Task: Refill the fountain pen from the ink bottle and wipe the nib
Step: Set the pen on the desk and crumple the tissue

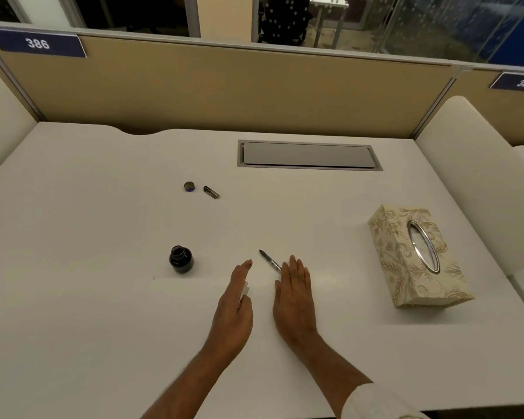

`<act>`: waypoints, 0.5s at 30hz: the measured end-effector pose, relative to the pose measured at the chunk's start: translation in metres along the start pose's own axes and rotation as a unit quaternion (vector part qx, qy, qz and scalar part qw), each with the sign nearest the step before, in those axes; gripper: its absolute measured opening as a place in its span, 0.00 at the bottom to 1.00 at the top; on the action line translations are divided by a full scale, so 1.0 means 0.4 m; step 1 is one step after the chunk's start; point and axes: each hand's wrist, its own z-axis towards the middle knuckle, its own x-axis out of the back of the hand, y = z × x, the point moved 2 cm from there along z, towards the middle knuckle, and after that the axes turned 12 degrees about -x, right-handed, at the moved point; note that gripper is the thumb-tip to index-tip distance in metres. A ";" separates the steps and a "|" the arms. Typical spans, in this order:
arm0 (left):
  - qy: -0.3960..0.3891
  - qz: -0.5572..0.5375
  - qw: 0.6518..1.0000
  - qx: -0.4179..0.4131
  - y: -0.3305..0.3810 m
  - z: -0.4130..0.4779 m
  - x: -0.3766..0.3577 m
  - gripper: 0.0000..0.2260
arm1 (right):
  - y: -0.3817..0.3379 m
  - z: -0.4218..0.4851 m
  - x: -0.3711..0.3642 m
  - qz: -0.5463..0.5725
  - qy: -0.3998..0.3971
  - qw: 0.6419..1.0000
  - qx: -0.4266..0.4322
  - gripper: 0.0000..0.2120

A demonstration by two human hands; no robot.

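Resting flat on the white desk [103,207], both hands lie side by side near its front edge, palms down and fingers stretched forward. The right hand [294,297] has a released grip: its fingers are straight and together, and nothing is pinched between them. Its fingertips cover the rear end of the fountain pen [270,261], which lies on the desk slanting away to the left with its dark nib pointing toward the far side; whether the fingers press on the pen or only lie over it cannot be told. The left hand [235,309] is likewise extended, but a small piece of white tissue [245,290] shows at its inner edge, tucked under the palm or held by the thumb; the view does not settle which, so the state of that grip cannot be told.

To the left of the left hand, near but apart from it, stands the ink bottle [180,259], upright, uncapped, its mouth open and dark ink inside. Farther back on the desk, well apart from the bottle, lie the round bottle cap [189,186] and, just beside it to the right, the pen cap [211,192] on its side. A floral tissue box [415,255] sits at the right of the desk, its oval opening facing up. A grey cable hatch [309,155] is set into the desk near the partition [224,86].
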 end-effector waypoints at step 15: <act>-0.019 -0.131 0.991 0.028 0.073 -0.032 0.060 0.22 | -0.117 -0.086 0.213 0.156 -0.041 0.983 -0.089 0.18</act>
